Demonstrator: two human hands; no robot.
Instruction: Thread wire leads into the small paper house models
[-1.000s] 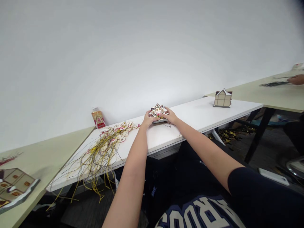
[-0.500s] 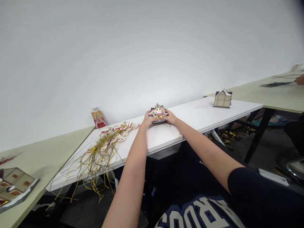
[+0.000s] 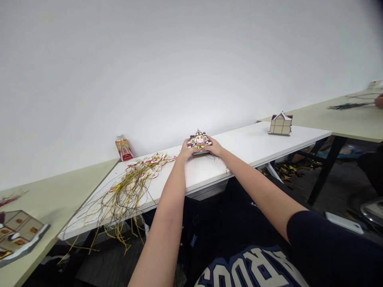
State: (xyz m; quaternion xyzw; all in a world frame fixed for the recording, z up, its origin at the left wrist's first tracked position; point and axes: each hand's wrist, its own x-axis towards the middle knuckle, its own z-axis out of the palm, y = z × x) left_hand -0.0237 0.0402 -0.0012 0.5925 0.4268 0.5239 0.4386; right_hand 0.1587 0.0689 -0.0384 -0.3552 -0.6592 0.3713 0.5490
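The left hand (image 3: 186,152) and right hand (image 3: 214,147) clasp a model house (image 3: 199,139) between them over the white table (image 3: 242,145). Left of the grip sprawl yellow cords (image 3: 131,187), a packet (image 3: 124,149) behind; farther right stands a second house (image 3: 280,125).

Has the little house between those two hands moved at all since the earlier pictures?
No, not visibly. Judged against the white table, the little house between the left hand and right hand keeps its place, shifting neither left nor right.

A small cream model house (image 3: 199,139) — dark-roofed, red and white at the front — is held upright between both hands (image 3: 186,151).
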